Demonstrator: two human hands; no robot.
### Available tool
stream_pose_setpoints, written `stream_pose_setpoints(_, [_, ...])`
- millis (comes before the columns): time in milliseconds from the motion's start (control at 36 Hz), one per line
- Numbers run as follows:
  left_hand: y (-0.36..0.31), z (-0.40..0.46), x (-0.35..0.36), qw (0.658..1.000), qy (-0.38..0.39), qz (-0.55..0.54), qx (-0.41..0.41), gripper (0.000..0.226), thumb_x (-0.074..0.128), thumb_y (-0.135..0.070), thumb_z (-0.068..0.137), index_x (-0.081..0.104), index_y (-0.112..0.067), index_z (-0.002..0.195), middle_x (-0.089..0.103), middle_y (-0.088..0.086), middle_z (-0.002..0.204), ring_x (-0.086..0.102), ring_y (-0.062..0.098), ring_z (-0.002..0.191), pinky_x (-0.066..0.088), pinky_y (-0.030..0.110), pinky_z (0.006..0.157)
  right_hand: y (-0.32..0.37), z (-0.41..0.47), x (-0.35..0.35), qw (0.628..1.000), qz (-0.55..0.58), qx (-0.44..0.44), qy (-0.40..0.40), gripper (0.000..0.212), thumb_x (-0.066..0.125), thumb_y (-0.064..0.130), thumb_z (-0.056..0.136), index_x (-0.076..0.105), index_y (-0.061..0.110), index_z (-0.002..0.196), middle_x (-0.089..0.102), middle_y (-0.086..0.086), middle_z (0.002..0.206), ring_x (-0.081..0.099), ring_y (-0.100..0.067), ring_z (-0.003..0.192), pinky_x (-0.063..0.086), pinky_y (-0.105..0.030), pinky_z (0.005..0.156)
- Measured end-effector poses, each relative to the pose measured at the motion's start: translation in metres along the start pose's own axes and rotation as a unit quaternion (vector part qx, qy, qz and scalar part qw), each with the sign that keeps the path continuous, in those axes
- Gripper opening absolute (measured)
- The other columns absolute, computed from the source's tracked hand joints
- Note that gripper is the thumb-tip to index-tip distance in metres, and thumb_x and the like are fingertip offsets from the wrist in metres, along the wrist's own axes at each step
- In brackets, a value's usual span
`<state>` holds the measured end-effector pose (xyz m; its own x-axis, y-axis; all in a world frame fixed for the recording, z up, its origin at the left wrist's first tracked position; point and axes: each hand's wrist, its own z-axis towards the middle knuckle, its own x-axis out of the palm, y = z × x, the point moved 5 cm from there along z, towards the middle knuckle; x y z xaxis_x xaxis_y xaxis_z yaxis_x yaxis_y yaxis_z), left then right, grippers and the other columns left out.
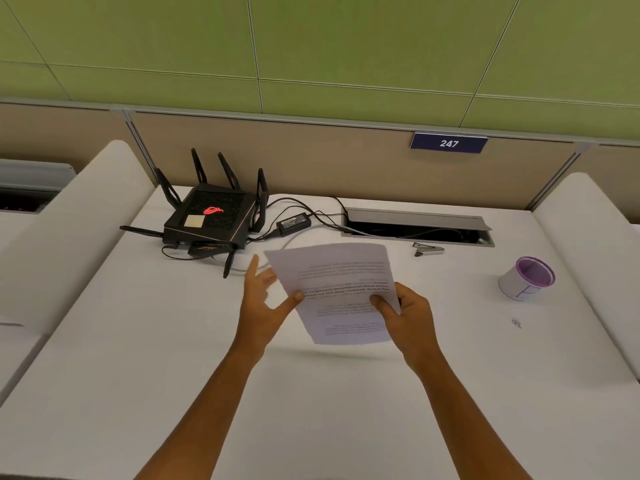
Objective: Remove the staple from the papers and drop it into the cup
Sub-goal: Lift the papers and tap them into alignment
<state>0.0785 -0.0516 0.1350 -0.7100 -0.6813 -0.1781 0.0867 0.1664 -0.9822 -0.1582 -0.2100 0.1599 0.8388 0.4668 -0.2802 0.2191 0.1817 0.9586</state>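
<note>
The printed papers [337, 289] are held up above the white desk [173, 341], tilted, text facing me. My right hand [408, 320] pinches their lower right edge, thumb on top. My left hand [261, 299] is at their left edge with the thumb on the sheet and the other fingers spread behind it. The staple itself is too small to make out. A metal staple remover [428, 250] lies on the desk beyond the papers. The white cup [526, 278] with a purple rim stands at the right, apart from both hands.
A black router [211, 216] with upright antennas sits at the back left, its power brick [293, 224] and cables trailing toward an open cable tray [415, 226]. White padded dividers flank the desk. A small scrap [516, 323] lies near the cup.
</note>
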Motion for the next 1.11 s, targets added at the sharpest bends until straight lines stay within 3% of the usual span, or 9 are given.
stream_pose_setpoints(83, [-0.003,-0.002,0.012,0.997,0.044,-0.066,-0.009,0.09,0.088,-0.037,0.083,0.038,-0.046,0.157,0.071,-0.028,0.131,0.068,0.004,0.126,0.057,0.031,0.104,0.005,-0.004,0.002,0.997,0.075,0.022,-0.015,0.023,0.07,0.015,0.099,0.076,0.034,0.111,0.079,0.016,0.106,0.074,-0.007,0.098,0.062,-0.019,0.08])
stream_pose_setpoints(194, [-0.019,-0.002,0.018,0.993,-0.002,-0.112,0.026,0.035,0.081,-0.027,0.094,0.07,-0.054,0.112,0.079,-0.015,0.118,0.076,0.01,0.11,0.064,0.022,0.085,0.007,-0.009,0.005,0.991,0.125,0.035,-0.032,0.023,0.072,0.016,0.098,0.076,0.026,0.118,0.079,0.013,0.111,0.074,-0.01,0.102,0.061,-0.019,0.084])
stream_pose_setpoints(361, [-0.004,-0.011,0.021,0.995,-0.03,-0.098,-0.009,0.034,0.081,-0.026,0.094,0.071,-0.042,0.123,0.079,-0.021,0.114,0.074,0.002,0.109,0.06,0.012,0.082,-0.015,-0.019,0.014,0.986,0.141,0.07,-0.053,0.025,0.077,0.011,0.094,0.079,0.029,0.111,0.08,0.014,0.108,0.074,-0.003,0.099,0.059,-0.014,0.082])
stream_pose_setpoints(556, [0.028,-0.025,0.03,0.997,-0.005,-0.043,-0.059,0.026,0.074,-0.021,0.1,0.069,-0.033,0.123,0.078,-0.014,0.118,0.074,0.009,0.111,0.062,0.025,0.097,-0.055,-0.029,0.028,0.985,0.087,0.141,-0.051,0.023,0.075,0.013,0.095,0.075,0.033,0.106,0.079,0.017,0.102,0.074,-0.009,0.1,0.061,-0.022,0.084])
stream_pose_setpoints(722, [0.019,-0.023,0.027,0.997,-0.012,-0.061,-0.037,0.028,0.076,-0.024,0.099,0.069,-0.042,0.12,0.078,-0.026,0.109,0.072,-0.004,0.105,0.057,0.008,0.081,-0.048,-0.028,0.025,0.987,0.08,0.124,-0.058,0.024,0.075,0.014,0.095,0.076,0.037,0.104,0.079,0.02,0.101,0.073,0.001,0.095,0.059,-0.015,0.076])
stream_pose_setpoints(861, [0.03,-0.023,0.031,0.998,0.006,-0.025,-0.05,0.034,0.071,-0.02,0.103,0.067,-0.025,0.136,0.076,-0.005,0.124,0.072,0.018,0.112,0.061,0.026,0.097,-0.053,-0.03,0.029,0.988,0.068,0.138,-0.033,0.023,0.075,0.016,0.096,0.073,0.033,0.111,0.079,0.015,0.106,0.074,-0.012,0.103,0.062,-0.02,0.08])
stream_pose_setpoints(917, [0.028,-0.021,0.031,0.999,0.014,-0.015,-0.036,0.028,0.069,-0.021,0.103,0.067,-0.027,0.13,0.076,-0.006,0.121,0.073,0.017,0.11,0.063,0.023,0.091,-0.049,-0.027,0.024,0.988,0.074,0.131,-0.04,0.025,0.077,0.015,0.094,0.073,0.034,0.11,0.079,0.014,0.104,0.075,-0.012,0.102,0.064,-0.025,0.086])
stream_pose_setpoints(1028, [0.017,-0.013,0.026,0.999,0.027,0.031,0.017,0.014,0.067,-0.024,0.105,0.067,-0.032,0.116,0.074,-0.015,0.109,0.073,0.012,0.103,0.061,0.014,0.078,-0.021,-0.014,0.004,0.995,0.049,0.048,-0.07,0.045,0.082,0.012,0.089,0.064,0.032,0.125,0.076,0.013,0.114,0.074,-0.011,0.105,0.063,-0.027,0.088])
stream_pose_setpoints(1111, [0.006,-0.005,0.023,0.996,0.045,0.069,0.046,0.015,0.064,-0.026,0.106,0.069,-0.029,0.12,0.074,-0.019,0.108,0.073,0.008,0.101,0.061,0.015,0.079,0.008,-0.002,-0.012,0.996,-0.017,-0.025,-0.087,0.081,0.086,0.015,0.085,0.043,0.037,0.15,0.057,0.016,0.146,0.06,-0.006,0.126,0.053,-0.019,0.101])
